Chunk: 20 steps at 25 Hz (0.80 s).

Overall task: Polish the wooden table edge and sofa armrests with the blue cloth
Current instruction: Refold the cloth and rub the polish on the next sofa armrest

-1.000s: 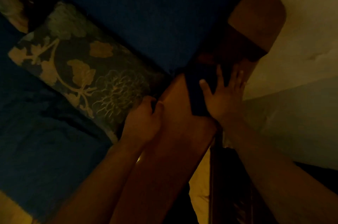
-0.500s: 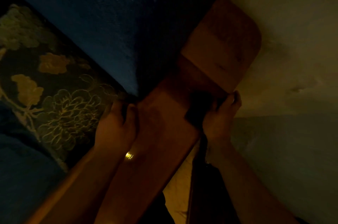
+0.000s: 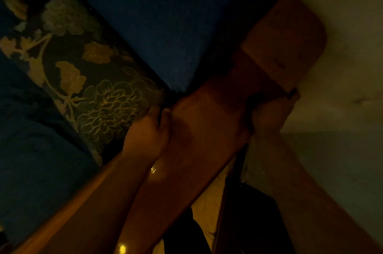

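Mid-polish on 1 armrest (image 3: 207,129) at frame centre. Right hand (image 3: 269,114) grips the cloth (image 3: 251,101) against its right edge; left hand (image 3: 149,131) clutches its left edge. Table unseen.

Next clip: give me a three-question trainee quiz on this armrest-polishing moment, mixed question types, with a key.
1. True or false: the left hand lies flat on top of the wooden armrest.
2. Which does the right hand grip against the armrest's outer edge?
A. the floral cushion
B. a dark cloth
C. a spray bottle
3. Fill in: the floral cushion lies on the ___ side of the armrest, the person's own side.

Key
1. False: its fingers curl over the armrest's inner edge.
2. B, though the cloth's colour cannot be told in this dim light.
3. left
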Tool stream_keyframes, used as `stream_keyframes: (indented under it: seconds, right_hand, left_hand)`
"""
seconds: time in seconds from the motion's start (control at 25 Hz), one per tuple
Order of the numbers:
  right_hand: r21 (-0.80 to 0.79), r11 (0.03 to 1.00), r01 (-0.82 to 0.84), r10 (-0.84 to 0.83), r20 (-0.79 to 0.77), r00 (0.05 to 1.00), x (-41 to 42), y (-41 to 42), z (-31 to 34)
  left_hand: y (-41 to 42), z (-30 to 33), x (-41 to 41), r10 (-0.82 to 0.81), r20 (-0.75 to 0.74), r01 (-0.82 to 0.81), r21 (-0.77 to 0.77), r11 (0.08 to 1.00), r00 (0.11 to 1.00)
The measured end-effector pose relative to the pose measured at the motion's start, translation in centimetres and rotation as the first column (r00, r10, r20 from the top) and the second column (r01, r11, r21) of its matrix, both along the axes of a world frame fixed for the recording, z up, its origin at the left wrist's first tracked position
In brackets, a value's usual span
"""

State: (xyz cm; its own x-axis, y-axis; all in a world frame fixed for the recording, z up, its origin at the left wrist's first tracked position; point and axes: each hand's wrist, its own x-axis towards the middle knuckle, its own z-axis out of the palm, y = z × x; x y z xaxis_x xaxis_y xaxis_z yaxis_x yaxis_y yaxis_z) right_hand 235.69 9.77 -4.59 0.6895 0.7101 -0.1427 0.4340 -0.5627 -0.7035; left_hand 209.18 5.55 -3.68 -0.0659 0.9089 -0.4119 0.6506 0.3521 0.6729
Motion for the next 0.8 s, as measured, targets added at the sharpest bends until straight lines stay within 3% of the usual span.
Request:
stream_keyframes:
  seconds: [0.08,0.12,0.2,0.24,0.28,0.32,0.4,0.44,0.48,0.52,0.56,0.6,0.68,0.72,0.76,0.8]
  right_hand:
    - [-0.066,0.986,-0.153,0.162,0.166,0.973,-4.8,-5.9,-0.3]
    - [-0.110,0.953,-0.282,0.302,0.301,0.904,-7.2,-9.2,-0.6]
    - [-0.235,0.758,-0.609,0.641,0.442,0.627,-9.1,-13.4,-1.2]
    - [-0.270,0.657,-0.704,0.723,0.488,0.488,-8.4,-12.1,-1.5]
    - [-0.324,0.644,-0.693,0.732,0.524,0.436,-7.9,-10.0,-1.4]
    - [-0.361,0.713,-0.602,0.683,0.550,0.480,-7.8,-8.2,-1.5]
    - [-0.374,0.874,-0.310,0.478,0.544,0.689,-8.6,-4.6,-1.2]
    - [-0.389,0.900,-0.197,0.391,0.520,0.759,-9.6,-3.8,-0.8]
    - [-0.380,0.912,-0.156,0.347,0.509,0.787,-11.8,-4.2,-0.9]
    - [-0.349,0.910,-0.224,0.382,0.499,0.778,-14.5,-5.5,-0.9]
    - [-0.335,0.864,-0.377,0.501,0.485,0.717,-17.1,-7.9,-1.1]
    - [-0.355,0.741,-0.570,0.670,0.452,0.589,-19.3,-10.4,-1.0]
    - [-0.391,0.384,-0.837,0.907,0.332,0.260,-21.7,-13.0,-0.3]
    - [-0.433,0.261,-0.863,0.946,0.292,0.140,-22.0,-11.8,0.0]
    - [-0.522,0.201,-0.829,0.962,0.266,0.066,-22.2,-9.4,0.4]
    - [-0.635,0.196,-0.747,0.971,0.233,0.057,-22.3,-6.3,0.7]
  left_hand:
    - [-2.3,0.0,-2.4,0.023,-0.024,-0.024,-0.032,0.999,0.999]
    - [-3.5,0.0,-3.7,0.023,-0.046,-0.025,-0.053,0.998,0.999]
    - [-6.1,-0.2,-6.5,0.021,-0.088,-0.029,-0.089,0.996,0.996]
    - [-7.6,-0.2,-8.1,0.030,-0.095,-0.040,-0.104,0.994,0.995]
    - [-9.0,-0.2,-9.6,0.032,-0.100,-0.044,-0.117,0.992,0.994]
    - [-10.5,-0.2,-11.0,0.029,-0.106,-0.043,-0.127,0.991,0.994]
    - [-13.4,-0.3,-13.9,0.031,-0.142,-0.051,-0.142,0.989,0.989]
    - [-14.3,-0.4,-14.8,0.031,-0.159,-0.054,-0.142,0.988,0.987]
    - [-15.5,-0.4,-15.9,0.042,-0.169,-0.066,-0.141,0.988,0.985]
    - [-16.5,-0.3,-16.8,0.052,-0.171,-0.076,-0.138,0.987,0.984]
    - [-17.8,-0.2,-17.9,0.061,-0.176,-0.085,-0.134,0.987,0.983]
    - [-19.0,-0.1,-18.9,0.067,-0.185,-0.091,-0.126,0.988,0.980]
    - [-21.4,-0.1,-21.0,0.079,-0.223,-0.107,-0.117,0.987,0.972]
    - [-22.5,-0.2,-22.2,0.086,-0.245,-0.120,-0.127,0.985,0.966]
    - [-23.6,-0.2,-23.4,0.099,-0.267,-0.142,-0.144,0.979,0.959]
    - [-24.6,-0.3,-24.4,0.119,-0.283,-0.168,-0.158,0.973,0.952]
